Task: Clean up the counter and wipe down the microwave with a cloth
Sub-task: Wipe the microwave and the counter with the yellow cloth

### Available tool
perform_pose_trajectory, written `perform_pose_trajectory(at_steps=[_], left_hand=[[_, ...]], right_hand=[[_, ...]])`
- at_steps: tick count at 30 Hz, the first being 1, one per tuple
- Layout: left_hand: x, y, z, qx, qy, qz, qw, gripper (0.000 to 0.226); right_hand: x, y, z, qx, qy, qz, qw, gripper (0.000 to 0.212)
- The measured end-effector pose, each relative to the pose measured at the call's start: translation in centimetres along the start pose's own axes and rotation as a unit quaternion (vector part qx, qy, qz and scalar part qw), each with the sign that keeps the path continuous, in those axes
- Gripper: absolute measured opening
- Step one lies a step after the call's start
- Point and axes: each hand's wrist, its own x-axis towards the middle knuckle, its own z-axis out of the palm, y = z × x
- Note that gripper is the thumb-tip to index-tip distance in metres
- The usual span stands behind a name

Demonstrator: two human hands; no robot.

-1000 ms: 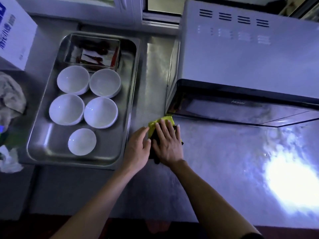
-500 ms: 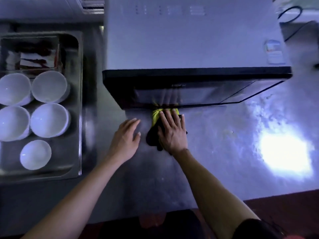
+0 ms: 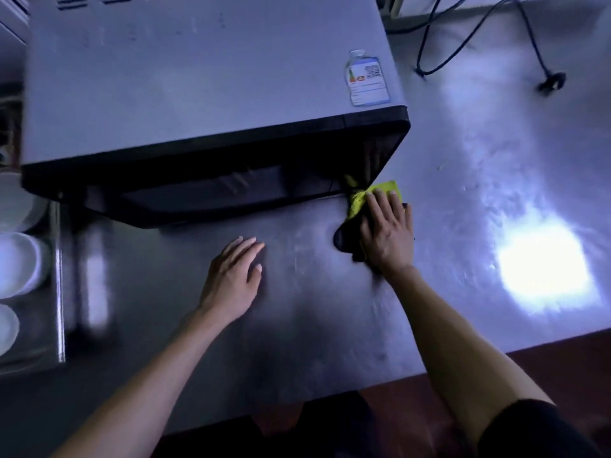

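Note:
A grey microwave [image 3: 205,81] with a black front stands at the back of the steel counter [image 3: 314,325]. At the microwave's front right corner lies a yellow-green and dark cloth [image 3: 355,206]. My right hand [image 3: 388,233] presses flat on the cloth with straight fingers, pinning it to the counter. My left hand [image 3: 233,279] rests flat on the bare counter in front of the microwave, fingers straight, holding nothing.
A steel tray [image 3: 59,292] with white bowls [image 3: 16,262] sits at the left edge. A black power cord and plug [image 3: 549,82] lie at the back right. A bright light patch [image 3: 542,269] falls on the counter to the right. The counter's front edge runs close to me.
My right hand has slid the cloth rightward along the counter from the microwave's left corner to its right corner. My left hand followed along the counter. The view has shifted right.

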Motion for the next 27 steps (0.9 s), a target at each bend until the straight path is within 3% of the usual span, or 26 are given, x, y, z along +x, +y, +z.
perform_pose_trajectory(at_steps=[5,11,19,23,27], left_hand=[[-0.9,0.8,0.1,-0.006,0.008,-0.005,1.0,0.045],[-3.9,-1.7,-1.1,-0.008,0.026,-0.014,1.0,0.043],[-10.8,-8.6,-3.5,-0.063,0.063,-0.083,0.993,0.045],[-14.7,-11.9,-4.3,-0.138,0.115,-0.157,0.971,0.036],[-16.8,-14.0,-5.3,-0.171,0.151,-0.175,0.958,0.037]], right_hand=[[1.0,4.3,-1.5,-0.027,-0.007,0.068,0.997,0.052],[-1.8,-0.2,-0.6,-0.026,-0.018,0.108,0.994,0.059],[-7.3,-17.4,3.0,-0.011,-0.098,-0.012,0.995,0.069],[-10.7,-27.7,4.8,0.005,-0.145,-0.124,0.982,0.069],[-16.0,-34.5,6.2,0.022,-0.168,-0.218,0.961,0.067]])
